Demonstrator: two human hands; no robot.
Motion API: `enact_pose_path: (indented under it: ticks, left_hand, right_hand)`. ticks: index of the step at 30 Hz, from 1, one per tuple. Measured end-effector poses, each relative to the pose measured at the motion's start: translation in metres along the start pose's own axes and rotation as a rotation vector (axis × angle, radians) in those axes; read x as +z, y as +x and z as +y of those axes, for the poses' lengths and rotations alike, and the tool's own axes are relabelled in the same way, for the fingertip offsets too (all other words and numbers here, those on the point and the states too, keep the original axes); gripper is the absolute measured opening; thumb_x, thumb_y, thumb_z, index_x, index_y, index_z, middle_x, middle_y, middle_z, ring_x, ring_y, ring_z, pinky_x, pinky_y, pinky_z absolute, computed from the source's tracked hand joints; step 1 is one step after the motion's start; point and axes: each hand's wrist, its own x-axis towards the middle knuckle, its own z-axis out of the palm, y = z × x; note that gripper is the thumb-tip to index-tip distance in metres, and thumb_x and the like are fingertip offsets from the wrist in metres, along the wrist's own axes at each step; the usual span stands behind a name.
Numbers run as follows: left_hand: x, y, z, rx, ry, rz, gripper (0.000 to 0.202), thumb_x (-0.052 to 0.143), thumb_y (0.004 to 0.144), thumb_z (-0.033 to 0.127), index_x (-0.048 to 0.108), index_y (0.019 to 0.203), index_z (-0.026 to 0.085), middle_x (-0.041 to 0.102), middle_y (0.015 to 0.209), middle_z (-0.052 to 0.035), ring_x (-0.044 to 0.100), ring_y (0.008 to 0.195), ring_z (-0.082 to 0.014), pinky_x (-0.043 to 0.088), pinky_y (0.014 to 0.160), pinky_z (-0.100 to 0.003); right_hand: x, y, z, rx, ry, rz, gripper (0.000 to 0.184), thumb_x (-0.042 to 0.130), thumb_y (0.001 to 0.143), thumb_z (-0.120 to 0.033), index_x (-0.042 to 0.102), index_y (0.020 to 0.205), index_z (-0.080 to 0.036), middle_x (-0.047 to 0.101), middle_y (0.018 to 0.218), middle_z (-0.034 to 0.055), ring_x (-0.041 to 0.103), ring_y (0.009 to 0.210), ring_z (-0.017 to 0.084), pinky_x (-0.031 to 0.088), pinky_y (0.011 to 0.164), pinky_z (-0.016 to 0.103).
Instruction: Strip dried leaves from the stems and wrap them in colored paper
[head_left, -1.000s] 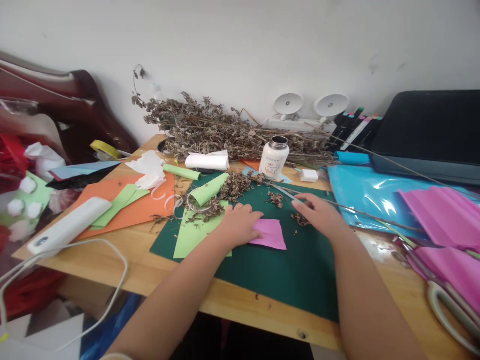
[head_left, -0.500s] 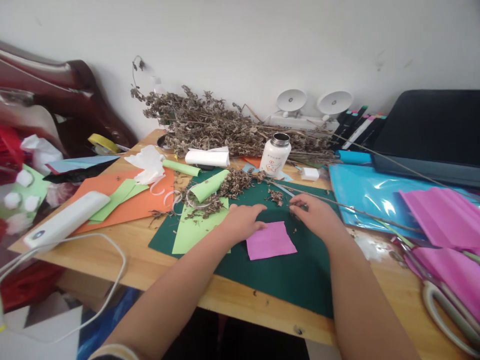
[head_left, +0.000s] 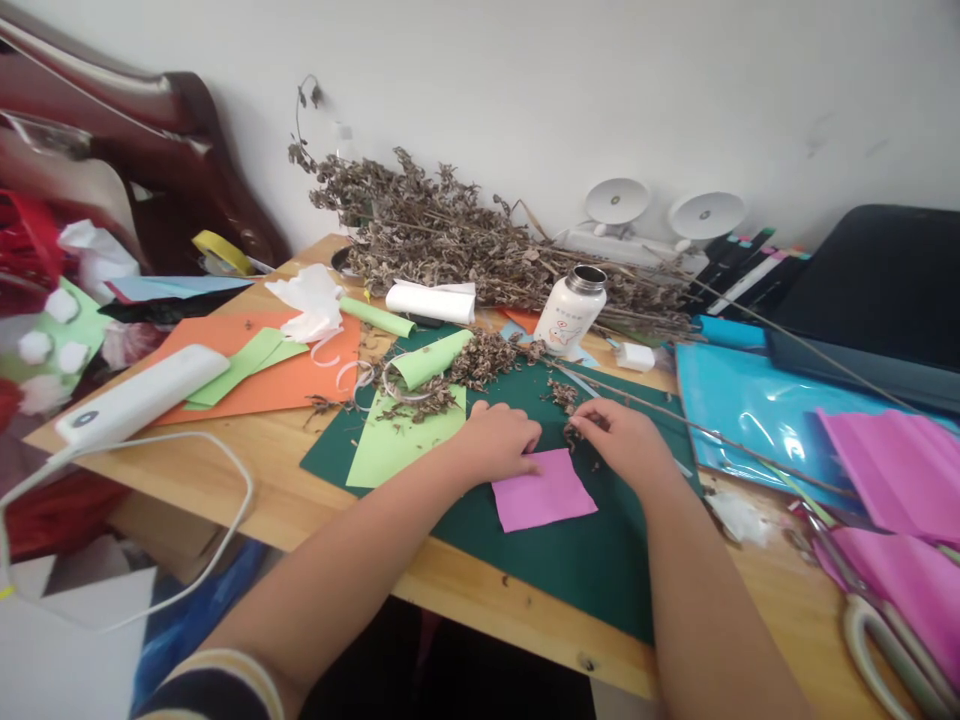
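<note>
Two bare hands of mine are at work near the centre of the frame, above a dark green mat [head_left: 555, 575] on a wooden table [head_left: 277, 480]. My left hand [head_left: 501, 442] is loosely curled, a gap showing between thumb and index finger, its thumb at the upper left corner of a pink paper square [head_left: 551, 503]. Whether the thumb presses on the paper I cannot tell. The square lies flat on the mat, just below the middle of the frame.

My right hand [head_left: 626, 440], right of centre, has thumb and fingertips drawn together at a small tuft of dried leaves [head_left: 572, 438]; I cannot tell whether they grip it. A thin dry stem [head_left: 720, 435] slants past, above this hand, toward the right of the frame.

Left of my left hand, a light green sheet [head_left: 382, 450] lies partly on the mat, with leaf bits and a curled green paper [head_left: 433, 360] over its top end. A heap of crumbled leaves [head_left: 484, 360] sits beside that curl. Above centre stands an uncapped white bottle [head_left: 571, 312], with a big bundle of dried plants [head_left: 435, 240] behind it. Scissors [head_left: 870, 635] lie at lower right.
</note>
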Motion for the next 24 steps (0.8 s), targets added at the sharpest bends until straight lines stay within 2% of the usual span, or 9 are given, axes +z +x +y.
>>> enact_pose_path:
  ticks: [4,8,10,13,16,21,24]
  left_hand:
    - [0.001,0.001,-0.001,-0.021,-0.010,0.004,0.022,0.048,0.070,0.039,0.049,0.066,0.018,0.054,0.075,-0.0018,0.047,0.076,-0.0178,0.028,0.064,-0.030]
    - [0.002,0.002,-0.004,-0.002,-0.002,0.023,0.019,0.048,0.072,0.036,0.048,0.067,0.018,0.055,0.073,-0.0012,0.047,0.075,-0.0173,0.027,0.063,-0.029]
    - [0.004,0.003,-0.006,0.015,-0.004,0.030,0.018,0.048,0.071,0.035,0.048,0.067,0.018,0.055,0.072,-0.0007,0.048,0.074,-0.0171,0.027,0.062,-0.029]
    - [0.007,0.005,-0.008,0.036,-0.017,0.048,0.016,0.049,0.071,0.035,0.048,0.067,0.019,0.056,0.072,0.0002,0.047,0.074,-0.0167,0.026,0.062,-0.029]
    - [0.009,0.006,-0.009,0.046,-0.019,0.062,0.015,0.048,0.072,0.034,0.050,0.068,0.020,0.056,0.074,0.0005,0.047,0.075,-0.0165,0.026,0.063,-0.030]
    - [0.010,0.006,-0.010,0.046,0.001,0.059,0.016,0.047,0.073,0.035,0.049,0.071,0.020,0.056,0.076,0.0010,0.047,0.077,-0.0160,0.028,0.065,-0.031]
    - [0.010,0.006,-0.009,0.053,0.006,0.063,0.016,0.046,0.073,0.035,0.049,0.071,0.020,0.055,0.077,0.0014,0.048,0.078,-0.0161,0.029,0.064,-0.030]
  right_hand:
    - [0.005,0.005,0.012,0.040,-0.086,0.059,0.011,0.046,0.068,-0.027,0.055,0.072,-0.022,0.061,0.071,0.0006,0.053,0.060,0.015,0.037,0.051,0.026]
    - [0.002,0.006,0.017,0.007,-0.167,0.103,0.015,0.045,0.069,-0.027,0.056,0.077,-0.022,0.059,0.083,0.0034,0.053,0.074,0.018,0.038,0.060,0.029]
    - [-0.003,0.005,0.016,-0.002,-0.193,0.174,0.018,0.044,0.071,-0.030,0.057,0.079,-0.021,0.058,0.083,0.0045,0.052,0.079,0.020,0.038,0.064,0.030]
    - [-0.008,0.003,0.011,0.013,-0.202,0.235,0.025,0.042,0.073,-0.036,0.057,0.083,-0.020,0.058,0.078,0.0048,0.052,0.075,0.019,0.039,0.064,0.031]
    - [-0.002,0.003,0.007,-0.026,-0.237,0.166,0.031,0.044,0.071,-0.042,0.057,0.090,-0.021,0.058,0.084,0.0055,0.052,0.078,0.020,0.039,0.065,0.032]
    - [0.015,0.008,0.001,-0.081,-0.408,0.063,0.040,0.042,0.073,-0.043,0.047,0.110,-0.028,0.051,0.111,0.0049,0.045,0.094,0.028,0.035,0.067,0.038]
    - [0.017,0.011,0.001,-0.072,-0.396,0.066,0.032,0.041,0.075,-0.035,0.050,0.105,-0.028,0.053,0.109,0.0025,0.046,0.092,0.026,0.033,0.066,0.036]
